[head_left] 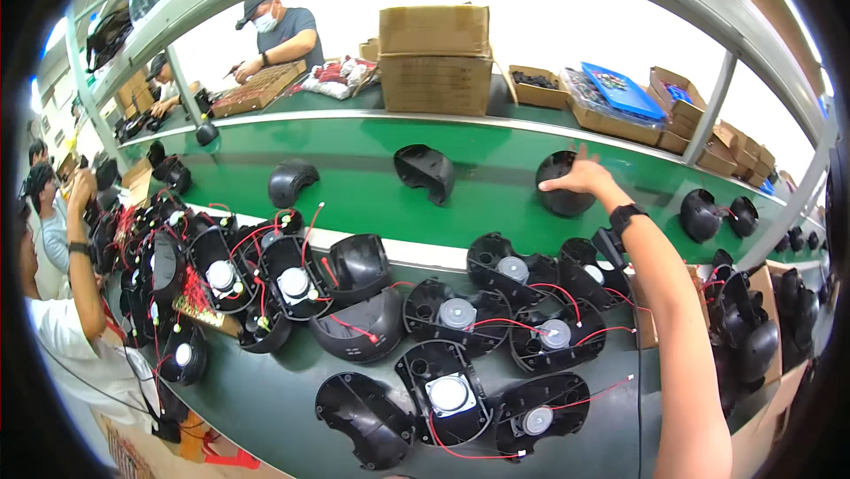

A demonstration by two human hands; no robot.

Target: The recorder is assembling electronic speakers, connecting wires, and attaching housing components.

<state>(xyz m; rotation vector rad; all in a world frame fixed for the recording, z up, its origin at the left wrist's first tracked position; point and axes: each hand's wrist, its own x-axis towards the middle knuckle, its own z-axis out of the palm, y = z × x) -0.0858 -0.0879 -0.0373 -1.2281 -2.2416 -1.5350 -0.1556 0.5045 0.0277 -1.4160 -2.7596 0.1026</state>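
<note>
Shell (567, 204), black and domed, on the far green belt (354, 142), right of centre, beneath the right hand (580, 178). Fingers well spread, thumb across the shell's left face; firm grip or mere touch, impossible to judge. Left hand out of sight. Probably light, stiff, smooth enough to slip, easily scuffed; likely best held by opposite edges. Nearest on the belt's left, two other shells (429, 167); on its right, two wired shells (699, 216). On the near bench (266, 390), centre to right, six round speakers (457, 312) in shells.
</note>
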